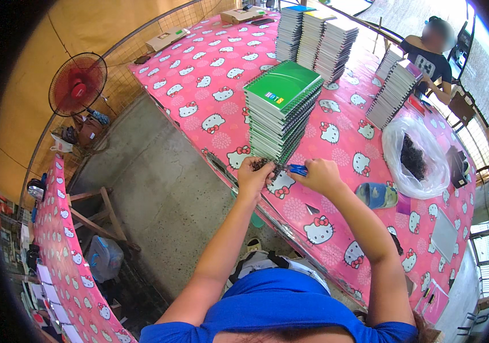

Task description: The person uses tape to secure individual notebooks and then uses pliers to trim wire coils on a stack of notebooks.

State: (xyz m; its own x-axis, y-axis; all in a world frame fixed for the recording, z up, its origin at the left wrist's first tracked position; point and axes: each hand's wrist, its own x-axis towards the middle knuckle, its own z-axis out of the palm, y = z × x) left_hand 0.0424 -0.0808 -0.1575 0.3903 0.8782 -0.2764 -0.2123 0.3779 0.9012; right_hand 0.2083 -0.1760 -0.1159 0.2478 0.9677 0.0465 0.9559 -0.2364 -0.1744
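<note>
Just beyond both hands: a tall stack of green-covered spiral notebooks [281, 111].
The left hand [254, 174] pinches dark wire spiral binding [262, 165] at the stack's base; the right hand [320, 174] grips a blue-handled tool [297, 169] between the 2 hands.

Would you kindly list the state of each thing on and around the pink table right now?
left hand: pinching a dark wire coil at the table edge
right hand: gripping a blue-handled tool
green notebook stack: closed, piled high, leaning slightly
far notebook stacks: closed, upright
clear plastic bag: open, holding dark coils
red fan: standing; running or not, cannot tell
</note>
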